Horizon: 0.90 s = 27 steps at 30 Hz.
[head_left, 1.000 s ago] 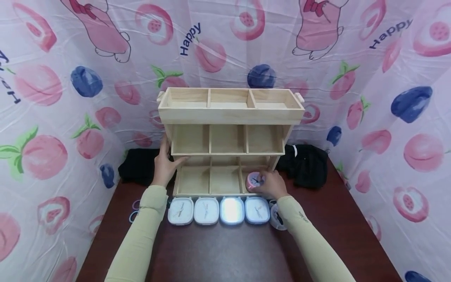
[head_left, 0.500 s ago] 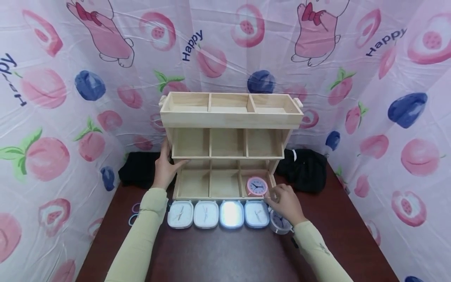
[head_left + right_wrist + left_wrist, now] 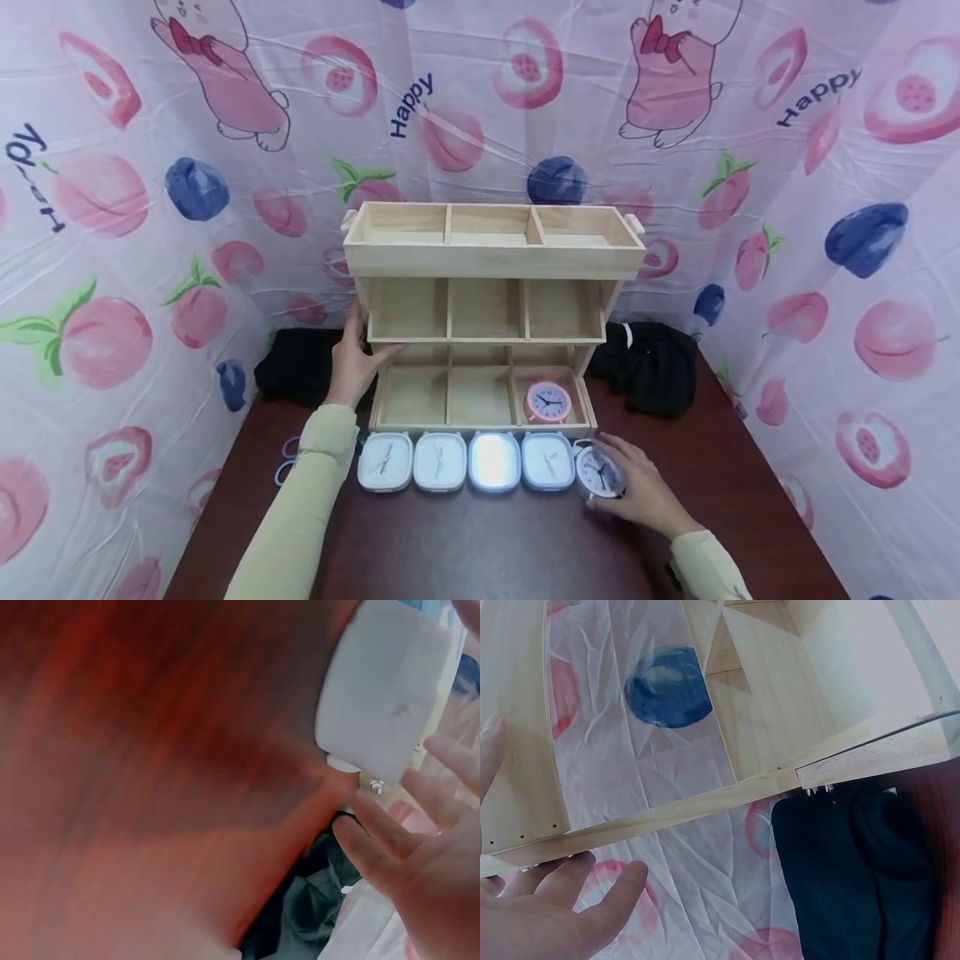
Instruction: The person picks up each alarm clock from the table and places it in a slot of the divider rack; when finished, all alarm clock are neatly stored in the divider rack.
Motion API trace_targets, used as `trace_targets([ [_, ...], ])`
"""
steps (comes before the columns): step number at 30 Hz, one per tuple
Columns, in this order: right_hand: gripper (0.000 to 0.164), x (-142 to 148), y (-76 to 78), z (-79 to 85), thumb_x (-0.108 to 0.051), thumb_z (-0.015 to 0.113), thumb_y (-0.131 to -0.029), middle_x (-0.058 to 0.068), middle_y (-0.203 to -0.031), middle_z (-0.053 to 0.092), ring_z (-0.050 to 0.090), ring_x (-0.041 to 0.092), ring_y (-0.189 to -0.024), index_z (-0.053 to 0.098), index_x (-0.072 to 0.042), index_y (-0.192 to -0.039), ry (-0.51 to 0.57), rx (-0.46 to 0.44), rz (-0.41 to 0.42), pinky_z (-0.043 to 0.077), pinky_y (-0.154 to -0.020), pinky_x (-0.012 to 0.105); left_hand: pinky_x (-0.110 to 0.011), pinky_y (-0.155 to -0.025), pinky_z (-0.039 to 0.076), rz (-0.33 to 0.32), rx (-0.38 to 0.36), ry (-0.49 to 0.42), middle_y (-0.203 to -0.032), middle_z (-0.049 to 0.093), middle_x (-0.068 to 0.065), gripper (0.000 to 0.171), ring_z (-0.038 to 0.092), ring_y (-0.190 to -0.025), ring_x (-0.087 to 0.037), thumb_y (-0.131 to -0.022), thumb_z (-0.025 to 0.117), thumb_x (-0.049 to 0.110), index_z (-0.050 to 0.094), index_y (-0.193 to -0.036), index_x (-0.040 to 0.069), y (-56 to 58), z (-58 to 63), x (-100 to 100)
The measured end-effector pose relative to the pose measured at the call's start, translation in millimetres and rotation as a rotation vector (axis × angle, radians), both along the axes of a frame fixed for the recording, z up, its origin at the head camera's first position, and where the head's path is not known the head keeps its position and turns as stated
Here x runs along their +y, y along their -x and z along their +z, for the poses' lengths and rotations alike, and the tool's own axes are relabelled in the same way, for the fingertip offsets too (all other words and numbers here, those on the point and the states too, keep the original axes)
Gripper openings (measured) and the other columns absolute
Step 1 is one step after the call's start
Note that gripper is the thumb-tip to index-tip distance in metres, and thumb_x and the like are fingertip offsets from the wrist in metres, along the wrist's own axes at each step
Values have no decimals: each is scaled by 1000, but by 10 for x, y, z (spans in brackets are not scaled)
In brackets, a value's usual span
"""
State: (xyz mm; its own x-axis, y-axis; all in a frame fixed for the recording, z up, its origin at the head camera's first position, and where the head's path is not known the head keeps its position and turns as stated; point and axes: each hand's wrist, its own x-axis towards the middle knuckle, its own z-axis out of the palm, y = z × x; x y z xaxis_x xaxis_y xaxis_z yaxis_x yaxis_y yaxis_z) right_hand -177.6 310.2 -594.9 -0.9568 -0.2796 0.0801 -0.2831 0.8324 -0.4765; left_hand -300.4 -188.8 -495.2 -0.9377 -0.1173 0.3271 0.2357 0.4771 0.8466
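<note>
A three-tier wooden storage box (image 3: 495, 260) stands open on the table, its tiers split into compartments. My left hand (image 3: 354, 367) holds its left side, thumb in front and fingers behind the wooden strip (image 3: 667, 819). In the bottom tier's right compartment sits a pink alarm clock (image 3: 547, 402). My right hand (image 3: 643, 490) is spread around a white alarm clock (image 3: 600, 472) on the table, thumb below it and fingers above. In the right wrist view, the fingers (image 3: 379, 832) are extended beside the white clock's casing; whether they touch it I cannot tell.
Several square clocks (image 3: 439, 462) lie in a row before the box, left of the white alarm clock. Black cloth items (image 3: 652, 371) lie on both sides of the box. Purple and blue rings (image 3: 285, 472) show near the left forearm. A fruit-print curtain (image 3: 480, 108) surrounds the table.
My right hand has let go of the pink alarm clock in the bottom right compartment and moved down and right to the white alarm clock. The left hand has stayed on the box.
</note>
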Motion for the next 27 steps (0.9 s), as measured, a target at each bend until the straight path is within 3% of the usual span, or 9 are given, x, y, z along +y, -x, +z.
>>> trace_targets([
  [6, 93, -22, -40, -80, -29, 99, -74, 15, -154, 58, 53, 42, -140, 56, -12, -155, 8, -12, -16, 49, -112, 66, -56, -129, 38, 9, 4, 3, -174, 33, -13, 118, 36, -161, -34, -89, 90, 22, 8, -171, 47, -17, -14, -5],
  [13, 89, -70, -100, -59, -36, 98, -75, 13, -149, 62, 58, 37, -131, 60, -12, -152, -35, -53, -99, 53, -107, 64, -56, -129, 37, 5, -3, 3, -174, 33, -13, 116, 36, -161, -34, -90, 89, 22, 9, -171, 45, -28, -19, -1],
  [18, 92, -110, -203, -43, -37, 99, -73, 18, -144, 63, 60, 38, -126, 60, -5, -150, -56, -59, -148, 54, -105, 62, -56, -129, 38, 3, 2, 7, -174, 33, -14, 116, 36, -161, -35, -90, 89, 21, 9, -171, 44, -24, -7, 6],
  [27, 91, -115, -418, -55, -30, 102, -65, 20, -134, 67, 64, 39, -118, 64, -1, -143, -60, 29, -211, 58, -97, 59, -56, -129, 38, 3, 6, 9, -174, 34, -15, 117, 37, -160, -35, -90, 89, 20, 8, -172, 41, -12, 13, 18],
])
